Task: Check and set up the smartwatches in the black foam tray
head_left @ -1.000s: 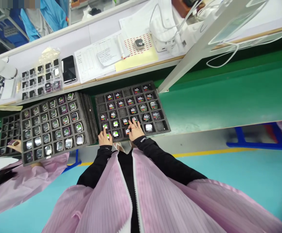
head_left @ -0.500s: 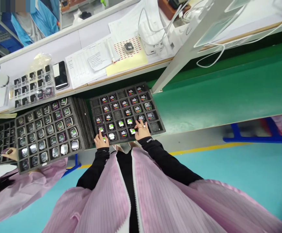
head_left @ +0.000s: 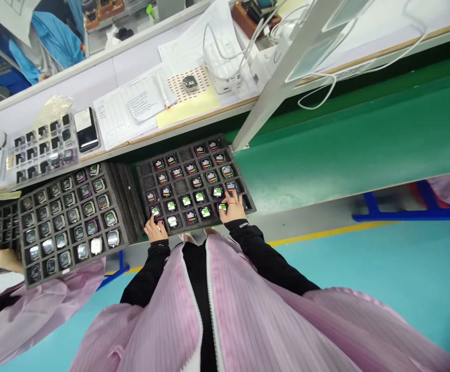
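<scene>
Along the near side of the foam tray [head_left: 178,186], you're apparently tapping seated watches [head_left: 205,212], right hand [head_left: 234,208] spread, left hand [head_left: 155,230] spread or pinching, I can't tell; next calls for light contact.

Left grip [head_left: 155,230], right grip [head_left: 234,207] well apart, both palm-down.

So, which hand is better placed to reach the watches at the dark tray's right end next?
Probably the right hand: it is at the right end of the dark tray, close to those watches. The left hand is by the tray's opposite end.
</scene>
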`<state>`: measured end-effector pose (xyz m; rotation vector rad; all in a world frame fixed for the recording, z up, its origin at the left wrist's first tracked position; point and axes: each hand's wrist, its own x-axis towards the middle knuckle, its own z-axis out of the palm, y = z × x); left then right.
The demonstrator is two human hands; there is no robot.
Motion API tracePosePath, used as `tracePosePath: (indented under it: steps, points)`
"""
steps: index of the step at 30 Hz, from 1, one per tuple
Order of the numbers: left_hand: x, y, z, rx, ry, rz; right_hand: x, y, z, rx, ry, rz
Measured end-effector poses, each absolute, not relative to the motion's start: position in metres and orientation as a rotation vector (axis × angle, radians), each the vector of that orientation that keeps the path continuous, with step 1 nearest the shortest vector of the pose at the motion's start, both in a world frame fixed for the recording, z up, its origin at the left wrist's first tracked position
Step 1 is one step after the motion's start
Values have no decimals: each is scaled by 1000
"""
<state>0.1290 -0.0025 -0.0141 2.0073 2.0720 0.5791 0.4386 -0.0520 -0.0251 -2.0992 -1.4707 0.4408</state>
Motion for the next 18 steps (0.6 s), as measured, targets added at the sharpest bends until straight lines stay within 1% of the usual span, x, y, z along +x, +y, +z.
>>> tracePosePath:
  steps: [6, 10, 15, 18]
  points:
    - [134, -4, -13, 1954, 2125, 603, 465, -51, -23, -2157, -1386, 423]
    - [146, -16, -2, 2116, 2041, 605, 471, -48, -22, -2181, -1392, 508]
    - [169, -29, 9, 2354, 1696, 542, 455, -55, -17, -1927, -1582, 607]
    - [175, -27, 8, 2302, 1714, 541, 432, -66, -11, -1725, -1767, 744]
